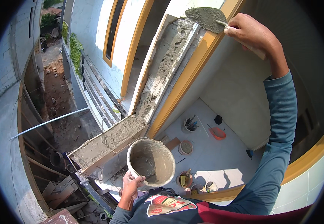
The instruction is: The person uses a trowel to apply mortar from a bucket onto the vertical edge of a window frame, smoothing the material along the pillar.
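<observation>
My right hand [252, 33] is raised at the upper right, closed round the handle of a trowel [205, 18]. Grey mortar coats the trowel's blade, which hangs over the far end of a mortar-topped wall ledge [165, 59]. My left hand [131, 184] grips the near left rim of a bucket [166, 164], thumb over the edge. The bucket is tilted, and some wet mortar lies inside it. Beside it runs the near arm of the ledge [108, 140], also covered with mortar between boards and meeting the far arm at a corner.
An orange-yellow wooden beam [192, 80] borders the ledge. Far below on the tiled floor [221, 156] stand several buckets, among them a tool bucket [190, 125], and an orange basin [217, 133]. A drop with scrap wood [63, 190] lies left, crossed by a thin pipe [53, 122].
</observation>
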{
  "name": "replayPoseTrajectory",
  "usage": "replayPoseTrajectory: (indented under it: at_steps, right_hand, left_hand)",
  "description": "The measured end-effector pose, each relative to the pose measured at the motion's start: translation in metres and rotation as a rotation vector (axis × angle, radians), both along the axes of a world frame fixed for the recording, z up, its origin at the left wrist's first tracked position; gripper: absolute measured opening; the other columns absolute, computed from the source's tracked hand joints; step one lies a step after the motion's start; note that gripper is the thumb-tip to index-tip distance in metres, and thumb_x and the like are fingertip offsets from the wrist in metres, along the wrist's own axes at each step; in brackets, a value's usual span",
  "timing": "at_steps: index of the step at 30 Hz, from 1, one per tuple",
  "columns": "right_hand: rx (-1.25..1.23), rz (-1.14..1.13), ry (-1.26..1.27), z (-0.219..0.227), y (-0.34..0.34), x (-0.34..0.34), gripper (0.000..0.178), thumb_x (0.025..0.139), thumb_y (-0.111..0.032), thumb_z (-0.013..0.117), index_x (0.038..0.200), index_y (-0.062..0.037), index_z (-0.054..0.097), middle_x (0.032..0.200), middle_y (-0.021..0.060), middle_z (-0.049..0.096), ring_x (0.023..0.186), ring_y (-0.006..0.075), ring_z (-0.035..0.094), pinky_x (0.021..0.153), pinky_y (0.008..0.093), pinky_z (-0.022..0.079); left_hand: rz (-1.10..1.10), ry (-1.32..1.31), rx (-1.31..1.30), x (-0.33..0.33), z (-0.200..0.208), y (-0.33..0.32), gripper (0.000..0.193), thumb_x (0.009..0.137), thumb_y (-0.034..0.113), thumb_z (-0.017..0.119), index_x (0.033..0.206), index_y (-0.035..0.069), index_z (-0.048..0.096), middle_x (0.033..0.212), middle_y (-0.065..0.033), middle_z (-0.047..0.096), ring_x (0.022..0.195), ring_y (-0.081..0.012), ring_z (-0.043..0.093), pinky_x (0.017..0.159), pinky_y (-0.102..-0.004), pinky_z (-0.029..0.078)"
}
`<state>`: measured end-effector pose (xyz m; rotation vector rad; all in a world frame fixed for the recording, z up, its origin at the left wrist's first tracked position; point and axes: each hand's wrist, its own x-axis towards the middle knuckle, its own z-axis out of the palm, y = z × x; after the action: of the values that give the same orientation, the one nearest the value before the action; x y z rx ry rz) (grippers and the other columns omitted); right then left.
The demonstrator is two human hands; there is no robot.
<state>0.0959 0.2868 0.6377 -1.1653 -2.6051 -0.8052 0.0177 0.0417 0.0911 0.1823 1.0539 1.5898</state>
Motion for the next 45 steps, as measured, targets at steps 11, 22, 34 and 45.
replayPoseTrajectory:
  at_steps: [11, 22, 34, 45]
  right_hand:
    - [-0.053, -0.073, -0.054, 0.003, -0.011, -0.016, 0.036, 0.093, -0.025, 0.056, 0.07, 0.0028, 0.059, 0.056, 0.0048, 0.051, 0.046, 0.0144, 0.056, 0.044, 0.031, 0.048]
    - [0.057, -0.005, -0.086, 0.022, -0.015, -0.019, 0.029, 0.089, -0.021, 0.061, 0.079, 0.0053, 0.064, 0.058, 0.0074, 0.052, 0.05, 0.0142, 0.057, 0.049, 0.0308, 0.051]
    - [0.587, -0.009, -0.301, 0.007, -0.027, -0.028, 0.029, 0.076, -0.01, 0.072, 0.104, -0.0071, 0.077, 0.095, 0.0159, 0.073, 0.087, 0.0307, 0.071, 0.082, 0.0392, 0.057]
    - [0.665, 0.109, -0.352, 0.027, -0.046, -0.015, 0.032, 0.074, -0.005, 0.073, 0.104, -0.0133, 0.078, 0.102, 0.0097, 0.074, 0.088, 0.0269, 0.071, 0.085, 0.0383, 0.056]
  left_hand:
    - [-0.072, -0.017, 0.042, -0.004, -0.021, 0.002, 0.048, 0.075, -0.01, 0.065, 0.12, -0.001, 0.056, 0.101, -0.0121, 0.07, 0.081, -0.0211, 0.071, 0.065, -0.0333, 0.062]
    - [-0.098, -0.004, 0.051, -0.005, -0.029, 0.004, 0.046, 0.074, -0.01, 0.066, 0.118, 0.0, 0.057, 0.099, -0.0112, 0.07, 0.08, -0.0202, 0.07, 0.064, -0.0326, 0.062]
    - [-0.126, -0.021, 0.037, -0.003, -0.027, 0.008, 0.047, 0.074, -0.01, 0.066, 0.118, 0.001, 0.057, 0.098, -0.0105, 0.07, 0.079, -0.0193, 0.07, 0.062, -0.0307, 0.06]
    - [-0.109, -0.044, 0.035, 0.0, -0.034, 0.007, 0.045, 0.073, -0.007, 0.071, 0.113, -0.002, 0.052, 0.084, -0.0105, 0.068, 0.064, -0.0176, 0.065, 0.054, -0.0285, 0.051]
